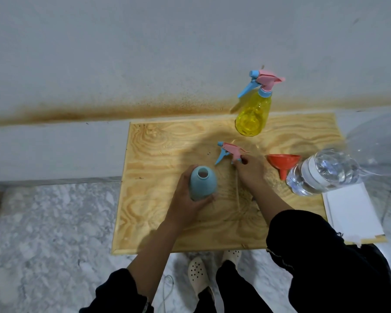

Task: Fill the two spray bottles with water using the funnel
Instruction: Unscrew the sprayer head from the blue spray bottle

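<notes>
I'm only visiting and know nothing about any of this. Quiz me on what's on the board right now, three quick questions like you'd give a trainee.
1. True or false: the yellow spray bottle has its spray head on.
2. What does the left hand grip? A) the blue bottle B) a cup C) a sponge
3. Where is the orange funnel: in a bottle's neck or on the wooden board?

Key: 1 true. 2 A. 3 on the wooden board, beside the clear water bottle. The right hand pinches the detached spray head.
</notes>
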The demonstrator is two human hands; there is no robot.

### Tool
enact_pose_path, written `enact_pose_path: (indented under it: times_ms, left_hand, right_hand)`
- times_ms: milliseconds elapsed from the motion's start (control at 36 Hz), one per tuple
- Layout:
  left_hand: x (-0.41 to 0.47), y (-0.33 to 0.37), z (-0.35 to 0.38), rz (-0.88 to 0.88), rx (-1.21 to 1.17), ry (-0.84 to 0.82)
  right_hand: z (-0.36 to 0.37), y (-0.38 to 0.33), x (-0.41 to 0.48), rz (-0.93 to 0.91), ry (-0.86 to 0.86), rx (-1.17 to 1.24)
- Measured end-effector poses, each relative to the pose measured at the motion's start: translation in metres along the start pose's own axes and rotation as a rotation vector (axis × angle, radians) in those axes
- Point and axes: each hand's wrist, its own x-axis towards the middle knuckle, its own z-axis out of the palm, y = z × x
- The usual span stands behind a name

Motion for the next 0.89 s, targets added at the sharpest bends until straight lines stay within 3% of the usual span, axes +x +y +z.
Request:
enact_pose_path:
  times_ms: [556, 750, 889]
  left_hand:
    - [-0.001, -0.006, 0.004, -0.025, -0.021, -0.024]
    - [-0.002, -0.005, 0.004, -0.037, -0.035, -0.023]
    - [-0.002, -0.004, 0.006, -0.053, -0.038, -0.004]
  right_hand:
    - [0.003, 0.001, 0.003, -0.102, 0.051, -0.114]
    - [-0.041, 0.002, -0.011, -0.352, 0.357, -0.075]
    - [-0.066, 0.018, -0.016, -0.232, 0.425, -0.283]
